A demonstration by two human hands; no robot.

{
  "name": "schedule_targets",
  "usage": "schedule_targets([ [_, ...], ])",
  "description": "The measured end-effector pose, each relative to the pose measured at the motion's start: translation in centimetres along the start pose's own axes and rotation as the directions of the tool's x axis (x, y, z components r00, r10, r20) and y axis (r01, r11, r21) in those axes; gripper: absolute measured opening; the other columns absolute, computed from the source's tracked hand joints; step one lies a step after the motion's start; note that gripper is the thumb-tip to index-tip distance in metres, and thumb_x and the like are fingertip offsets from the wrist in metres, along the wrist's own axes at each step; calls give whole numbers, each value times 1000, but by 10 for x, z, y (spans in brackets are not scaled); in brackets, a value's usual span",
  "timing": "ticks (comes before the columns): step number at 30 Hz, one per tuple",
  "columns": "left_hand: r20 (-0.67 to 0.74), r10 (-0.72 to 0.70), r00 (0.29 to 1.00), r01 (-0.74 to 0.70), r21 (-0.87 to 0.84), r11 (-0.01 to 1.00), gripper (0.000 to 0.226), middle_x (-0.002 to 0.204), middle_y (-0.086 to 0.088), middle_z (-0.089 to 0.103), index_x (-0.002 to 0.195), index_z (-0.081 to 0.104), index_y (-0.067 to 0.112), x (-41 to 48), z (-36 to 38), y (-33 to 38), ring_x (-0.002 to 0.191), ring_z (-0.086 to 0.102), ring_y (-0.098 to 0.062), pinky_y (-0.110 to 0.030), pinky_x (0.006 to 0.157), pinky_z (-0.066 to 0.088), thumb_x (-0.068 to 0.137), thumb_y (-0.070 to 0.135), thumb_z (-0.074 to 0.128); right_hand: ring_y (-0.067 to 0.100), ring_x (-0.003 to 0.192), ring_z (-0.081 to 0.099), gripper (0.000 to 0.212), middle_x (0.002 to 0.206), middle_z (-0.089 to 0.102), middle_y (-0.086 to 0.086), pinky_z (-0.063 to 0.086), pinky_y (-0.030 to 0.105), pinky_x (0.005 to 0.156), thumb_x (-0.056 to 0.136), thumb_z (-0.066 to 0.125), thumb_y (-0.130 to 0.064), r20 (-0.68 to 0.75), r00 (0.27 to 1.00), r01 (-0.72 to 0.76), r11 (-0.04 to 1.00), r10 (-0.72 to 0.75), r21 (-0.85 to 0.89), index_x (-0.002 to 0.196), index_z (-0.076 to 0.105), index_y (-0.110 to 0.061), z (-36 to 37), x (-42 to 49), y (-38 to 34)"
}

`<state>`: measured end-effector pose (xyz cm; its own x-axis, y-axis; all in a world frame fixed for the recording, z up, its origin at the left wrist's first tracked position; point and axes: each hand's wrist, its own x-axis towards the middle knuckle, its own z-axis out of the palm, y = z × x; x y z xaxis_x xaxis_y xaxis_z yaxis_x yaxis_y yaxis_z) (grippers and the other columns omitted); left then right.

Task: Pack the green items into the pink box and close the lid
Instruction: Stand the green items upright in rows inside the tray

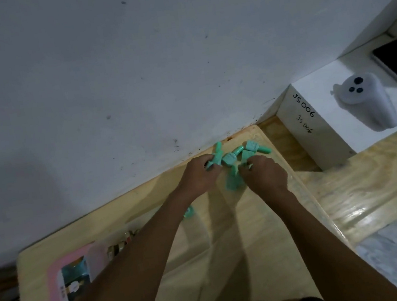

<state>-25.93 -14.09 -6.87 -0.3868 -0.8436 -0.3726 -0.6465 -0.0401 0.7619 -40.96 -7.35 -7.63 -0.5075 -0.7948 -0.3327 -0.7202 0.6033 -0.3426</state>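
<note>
Both hands are up at the far corner of the counter [230, 259], right by the wall. Left hand [199, 175] has its grip closed round a green bottle [215, 157] w/ the cap poking out past the fingers. Right hand [264, 173] is curled down into the rest of the green bottles [243, 153]; can't tell if it's got one tbh. One more green piece [189, 212] peeks out beside my left forearm. Pink box [65, 276] sits near-left, lid open, well apart from the pile.

Legible text: white box [352, 111], right of frame.
I read handwritten "JS 006" twice on its side.
</note>
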Motion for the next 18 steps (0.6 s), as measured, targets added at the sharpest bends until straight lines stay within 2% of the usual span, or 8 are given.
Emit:
schedule_targets([
  [4,24,-149,989,148,-336,930,22,79,-3,69,107,62,12,-17,-23,4,62,61,-19,-34,64,51,91,17,49,14,78,62,32,92,71,-3,52,32,65,92,55,-49,-111,992,68,985,-51,156,104,67,-21,-9,-28,5],
  [8,5,-158,987,132,-580,804,17,78,-10,67,102,59,10,-48,-44,-4,59,57,-22,-34,63,48,94,23,53,9,85,62,39,101,70,-3,51,26,68,91,59,-45,-123,987,142,913,-102,382,114,66,-15,-14,-53,2],
  [12,-47,-145,988,84,-622,778,24,84,-4,73,105,55,12,-81,-58,-18,68,65,-19,-36,68,48,94,33,53,9,87,64,38,101,71,2,41,11,62,92,61,-37,-125,982,183,850,-139,494,116,66,-8,-13,-73,-9],
  [14,-66,-139,988,68,-623,779,23,93,-2,76,106,54,13,-96,-63,-26,80,69,-16,-35,74,52,94,32,55,10,88,65,38,100,70,3,41,10,62,92,61,-37,-129,981,192,830,-146,524,118,64,-9,-11,-80,-16],
  [16,-87,-135,987,51,-628,777,18,97,0,76,99,55,14,-110,-68,-36,89,71,-14,-34,80,55,92,30,59,8,85,65,36,97,70,2,43,12,62,91,63,-35,-117,980,197,801,-158,566,117,64,-10,-7,-87,-24],
  [18,-144,-133,980,28,-569,822,16,93,4,75,92,57,13,-121,-72,-45,85,70,-9,-26,73,55,90,29,62,6,83,64,33,91,69,-2,49,18,66,89,65,-36,-111,974,225,789,-198,571,113,66,-13,-2,-93,-31],
])
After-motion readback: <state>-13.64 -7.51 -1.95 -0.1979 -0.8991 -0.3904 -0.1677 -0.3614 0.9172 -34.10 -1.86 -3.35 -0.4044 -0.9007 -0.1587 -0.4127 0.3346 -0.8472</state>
